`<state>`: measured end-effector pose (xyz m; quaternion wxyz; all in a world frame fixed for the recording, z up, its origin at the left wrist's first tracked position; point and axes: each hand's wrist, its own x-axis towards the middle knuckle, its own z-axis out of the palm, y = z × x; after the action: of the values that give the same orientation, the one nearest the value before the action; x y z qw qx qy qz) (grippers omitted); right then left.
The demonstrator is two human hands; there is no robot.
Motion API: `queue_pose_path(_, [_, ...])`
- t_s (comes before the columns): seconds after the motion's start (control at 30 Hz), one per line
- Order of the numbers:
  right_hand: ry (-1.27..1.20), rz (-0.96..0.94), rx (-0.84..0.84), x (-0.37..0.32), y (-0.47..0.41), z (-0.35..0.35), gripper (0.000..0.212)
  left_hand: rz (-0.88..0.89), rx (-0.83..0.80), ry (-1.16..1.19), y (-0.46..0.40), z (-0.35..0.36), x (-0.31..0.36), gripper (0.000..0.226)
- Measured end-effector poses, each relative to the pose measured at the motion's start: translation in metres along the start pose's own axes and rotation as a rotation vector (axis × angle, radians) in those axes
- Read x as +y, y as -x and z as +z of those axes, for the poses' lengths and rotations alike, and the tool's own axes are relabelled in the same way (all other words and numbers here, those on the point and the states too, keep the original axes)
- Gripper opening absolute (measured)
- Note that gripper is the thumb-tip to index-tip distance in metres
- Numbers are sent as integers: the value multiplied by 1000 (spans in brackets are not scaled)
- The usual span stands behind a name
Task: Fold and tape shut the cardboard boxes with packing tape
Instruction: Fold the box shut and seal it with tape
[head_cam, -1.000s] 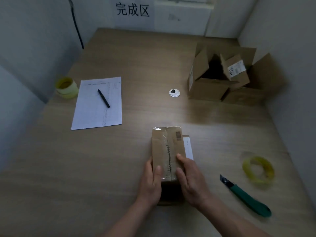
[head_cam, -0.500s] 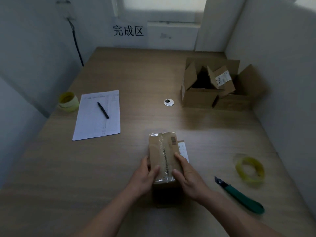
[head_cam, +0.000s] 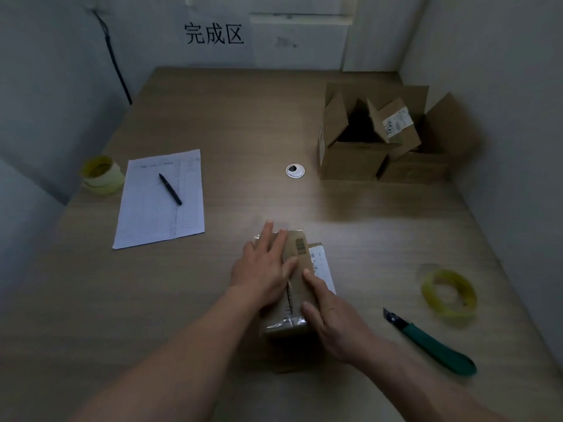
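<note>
Small brown box [head_cam: 297,269] sits on the table [head_cam: 380,239], near front edge, centre, long axis running away from the person. Flaps are folded down and meet along a centre seam; clear tape runs lengthwise over the seam and wraps over the near end, where it wrinkles and shines. Barcode printed on top near the far right corner. White label on the right side of the box, partly hidden by the rt hand.

Left hand [head_cam: 262,266] lies flat on the top, left of the seam, fingers straight and slightly spread, tips reaching past the far edge. Right hand [head_cam: 332,318] rests on the right half nearer the person, fingers extended along the top, thumb at the near end by the wrinkled tape; not curled round anything.

Tape roll [head_cam: 447,292] lies flat well to the right, w/ green-handled knife [head_cam: 432,345] just in front of it. Open boxes [head_cam: 377,135] stand far right. Paper [head_cam: 161,196] w/ pen [head_cam: 170,188] on it at left, more tape rolls [head_cam: 102,175] just beside it.
</note>
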<state>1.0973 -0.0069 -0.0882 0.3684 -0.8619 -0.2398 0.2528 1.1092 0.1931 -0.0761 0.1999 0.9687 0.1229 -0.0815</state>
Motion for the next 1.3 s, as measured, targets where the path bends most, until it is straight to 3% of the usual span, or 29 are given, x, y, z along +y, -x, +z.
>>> queue_pose_path(0.13, [-103, 47, 55, -2, 1, 4, 56, -137, 184, 291, -12, 1, 4, 61])
queue_pose_path(0.23, [-113, 63, 67, -3, 2, 7, 55, -348, 311, 664, 9, 8, 6, 56])
queue_pose_path(0.33, [-111, 63, 96, -3, 1, 10, 55, -318, 253, 829, 57, 23, 10, 57])
queue_pose_path(0.43, [-125, 44, 108, -4, 2, 11, 51, -274, 190, 817, 87, 35, 10, 70])
queue_pose_path(0.57, [-95, 35, 131, -8, 4, 9, 47, -147, 54, 570, 94, 31, 0, 116])
queue_pose_path(0.77, [-51, 23, 92, -11, 3, 2, 52, 82, -136, 228, 80, 19, -17, 116])
queue_pose_path(0.9, [-74, 60, 70, -21, 3, -4, 58, 71, -197, 308, 76, 11, -21, 121])
queue_pose_path(1.0, [-195, 171, 6, -26, -2, -12, 81, -91, -238, 648, 75, 0, -16, 130])
queue_pose_path(1.07, [-424, 282, -55, -32, -8, -21, 95, -207, -251, 928, 71, -17, -13, 121])
queue_pose_path(1.13, [-564, 309, -42, -41, -15, -35, 88, -167, -221, 1024, 66, -37, -6, 89])
queue_pose_path(1.3, [-599, 125, 249, -66, -33, -70, 69, -148, 100, 1271, 51, -97, 12, 26])
